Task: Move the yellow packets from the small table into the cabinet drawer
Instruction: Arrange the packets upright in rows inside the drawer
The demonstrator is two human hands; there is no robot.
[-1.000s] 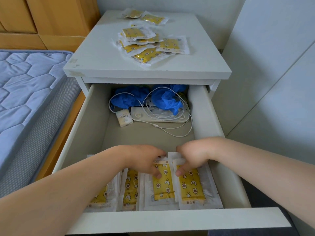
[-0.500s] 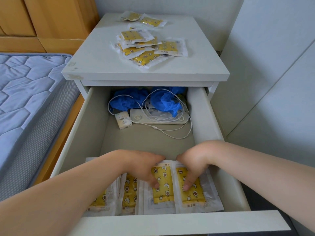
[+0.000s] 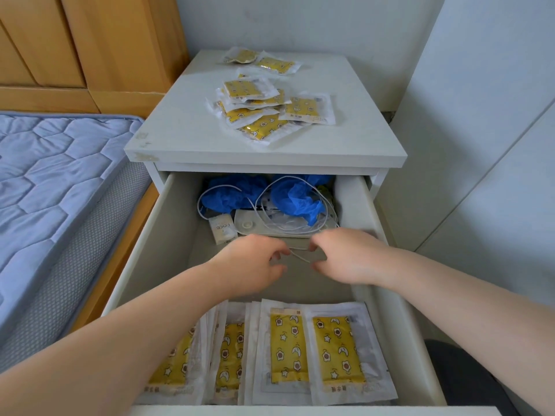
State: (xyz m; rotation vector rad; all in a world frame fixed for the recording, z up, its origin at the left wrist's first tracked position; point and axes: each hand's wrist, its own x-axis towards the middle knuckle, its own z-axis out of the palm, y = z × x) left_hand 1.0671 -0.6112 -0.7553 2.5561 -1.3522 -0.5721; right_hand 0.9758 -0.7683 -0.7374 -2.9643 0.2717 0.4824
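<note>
Two hands hang over the middle of the open drawer (image 3: 168, 235), close together but not touching. The left hand (image 3: 255, 262) has its fingers softly curled and holds nothing. The right hand (image 3: 345, 256) is the same, with loose bent fingers and nothing in them.

At the near end of the drawer, yellow packets (image 3: 288, 349) lie flat in a row, side by side and partly on top of each other. Each one is in a clear wrapper with little stars and moons on it. The left arm hides part of the ones on the left.

At the far end of the drawer there are crumpled blue gloves (image 3: 294, 196), a tangled white cable (image 3: 295, 227), a flat white gadget (image 3: 249, 225) and a small white box (image 3: 222, 229).

More packets (image 3: 258, 106) lie in a messy pile on top of the small table (image 3: 186, 136), with two more at its far edge. A blue mattress (image 3: 54, 175) is on the left
</note>
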